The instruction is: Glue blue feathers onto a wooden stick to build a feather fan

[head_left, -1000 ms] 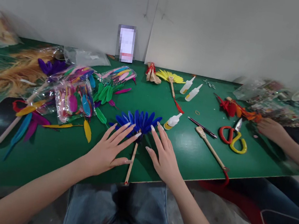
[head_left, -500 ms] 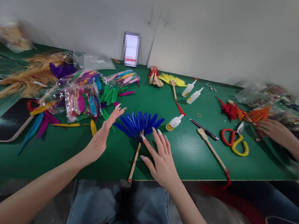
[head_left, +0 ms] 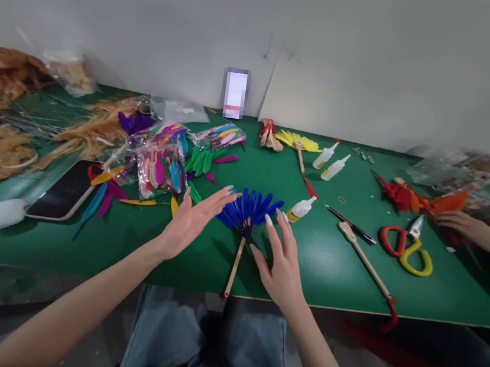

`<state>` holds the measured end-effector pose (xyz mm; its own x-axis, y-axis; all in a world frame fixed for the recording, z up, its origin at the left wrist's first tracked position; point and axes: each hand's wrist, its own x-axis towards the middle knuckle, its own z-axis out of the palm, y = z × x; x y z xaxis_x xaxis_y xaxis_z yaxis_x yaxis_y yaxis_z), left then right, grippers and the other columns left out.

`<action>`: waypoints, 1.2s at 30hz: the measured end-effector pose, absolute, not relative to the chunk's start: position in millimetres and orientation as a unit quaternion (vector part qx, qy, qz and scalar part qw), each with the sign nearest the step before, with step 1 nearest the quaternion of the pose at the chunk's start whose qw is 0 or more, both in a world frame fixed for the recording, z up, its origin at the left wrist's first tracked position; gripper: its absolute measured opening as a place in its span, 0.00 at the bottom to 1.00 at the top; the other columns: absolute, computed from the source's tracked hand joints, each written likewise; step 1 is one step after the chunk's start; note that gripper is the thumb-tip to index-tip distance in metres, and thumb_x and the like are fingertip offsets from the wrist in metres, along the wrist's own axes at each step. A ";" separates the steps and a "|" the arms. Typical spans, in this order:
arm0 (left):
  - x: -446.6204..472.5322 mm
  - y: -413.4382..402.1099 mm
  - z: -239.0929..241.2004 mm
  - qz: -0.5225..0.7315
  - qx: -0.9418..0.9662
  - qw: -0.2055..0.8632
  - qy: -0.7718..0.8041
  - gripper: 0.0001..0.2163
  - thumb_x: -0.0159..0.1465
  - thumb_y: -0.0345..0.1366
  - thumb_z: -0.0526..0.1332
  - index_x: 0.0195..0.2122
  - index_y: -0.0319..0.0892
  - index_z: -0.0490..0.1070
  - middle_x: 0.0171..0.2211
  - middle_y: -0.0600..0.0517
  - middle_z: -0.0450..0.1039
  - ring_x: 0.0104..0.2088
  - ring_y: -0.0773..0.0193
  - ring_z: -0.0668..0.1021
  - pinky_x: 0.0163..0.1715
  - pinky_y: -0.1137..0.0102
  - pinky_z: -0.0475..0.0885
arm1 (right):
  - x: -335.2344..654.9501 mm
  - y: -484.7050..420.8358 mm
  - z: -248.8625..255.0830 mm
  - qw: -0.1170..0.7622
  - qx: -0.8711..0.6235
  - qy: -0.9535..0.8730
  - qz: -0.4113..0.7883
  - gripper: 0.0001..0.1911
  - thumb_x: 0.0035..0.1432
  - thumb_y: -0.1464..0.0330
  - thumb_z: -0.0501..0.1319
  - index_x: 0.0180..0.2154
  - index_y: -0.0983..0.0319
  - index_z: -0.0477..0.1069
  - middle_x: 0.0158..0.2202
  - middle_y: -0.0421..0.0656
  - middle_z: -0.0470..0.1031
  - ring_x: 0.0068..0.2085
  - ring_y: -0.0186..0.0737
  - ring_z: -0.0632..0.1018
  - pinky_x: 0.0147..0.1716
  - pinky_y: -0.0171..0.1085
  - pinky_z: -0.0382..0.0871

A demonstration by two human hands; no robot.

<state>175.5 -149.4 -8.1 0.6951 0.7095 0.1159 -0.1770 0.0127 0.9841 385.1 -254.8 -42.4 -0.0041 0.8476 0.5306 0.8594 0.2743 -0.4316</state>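
Zero grip — left hand [head_left: 190, 224] and right hand [head_left: 282, 262] open wide, flanking the blue feather fan [head_left: 250, 211] — glue bottle [head_left: 299, 210] just right of it, probably for easy reach.

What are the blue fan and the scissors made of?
The blue fan looks like feathers, slim and slightly glossy; its smooth, pale tan stick suggests wood or bamboo. The scissors have shiny grey blades, likely metal, and smooth, bright handles, one red, one yellow, probably plastic or coated.
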 end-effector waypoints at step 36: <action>151.7 -75.2 -31.3 0.113 0.882 0.194 0.414 0.20 0.51 0.58 0.63 0.31 0.47 0.74 0.58 0.47 0.58 0.65 0.39 0.47 0.59 0.41 0.39 | 348.7 -273.3 -50.1 0.235 -0.649 -0.723 0.018 0.31 0.63 0.54 0.51 0.64 0.60 0.53 0.68 0.51 0.44 0.67 0.55 0.49 0.59 0.60 0.53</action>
